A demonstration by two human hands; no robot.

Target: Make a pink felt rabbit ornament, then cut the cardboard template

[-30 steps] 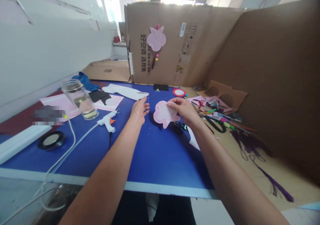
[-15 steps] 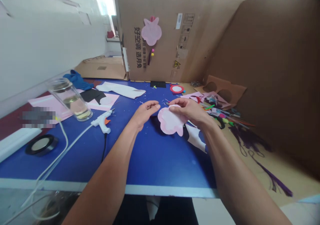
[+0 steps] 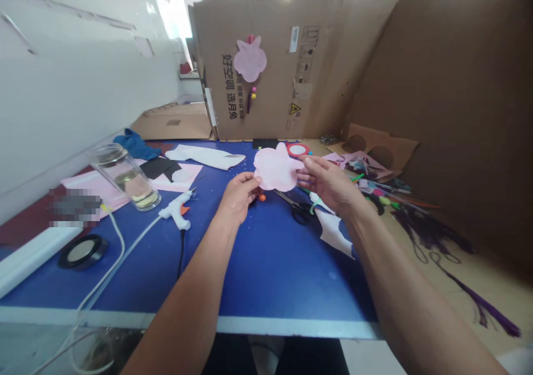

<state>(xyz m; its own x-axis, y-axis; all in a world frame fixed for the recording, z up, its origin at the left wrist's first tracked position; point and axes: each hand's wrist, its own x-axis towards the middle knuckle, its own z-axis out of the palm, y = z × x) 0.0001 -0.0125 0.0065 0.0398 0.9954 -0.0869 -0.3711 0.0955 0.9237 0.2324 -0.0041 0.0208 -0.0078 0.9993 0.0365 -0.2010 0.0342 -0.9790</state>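
Note:
A pink flower-like cutout with two pointed ears, apparently felt, is held up above the blue table. My left hand pinches its lower left lobe between thumb and fingers. One ear, on the right side, is gripped by my right hand, its thumb in front and the fingers behind. Just below the cutout, beside my left fingers, is a small orange bead; I cannot tell what it is attached to. Black-handled scissors lie under my right hand, near a white scrap with cut-out curves.
On the left are a white glue gun, its cable, a glass jar of liquid and black tape. A similar pink cutout hangs on the cardboard wall. Purple tassels and craft scraps lie on the right.
The cutout was in my right hand alone, its paler side showing. It has been turned and raised, and my left hand has closed on its edge. The scissors and orange bead have come into view.

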